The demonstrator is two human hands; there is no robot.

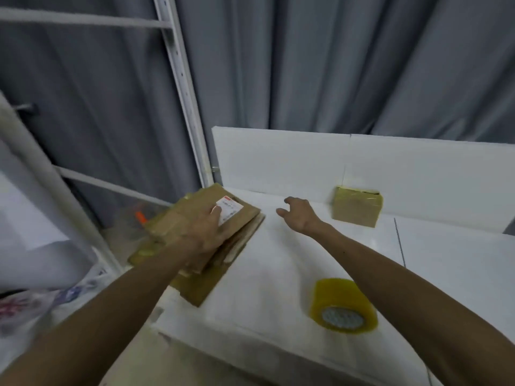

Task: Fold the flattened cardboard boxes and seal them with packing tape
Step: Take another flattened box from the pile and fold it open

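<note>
A stack of flattened cardboard boxes [239,218] lies at the left edge of the white table [278,274]; the top one carries a white shipping label [230,208]. My left hand [204,229] rests flat on the top of the stack, fingers on the label. My right hand [299,214] hovers just right of the stack with fingers spread and holds nothing. A folded, taped cardboard box [356,207] stands against the white back panel. A yellow roll of packing tape [344,306] lies on the table under my right forearm.
A white back panel [306,160] walls the table's far side. A white metal shelf frame [184,87] stands left of the table before grey curtains. Plastic bags and an orange item [140,217] lie low on the left.
</note>
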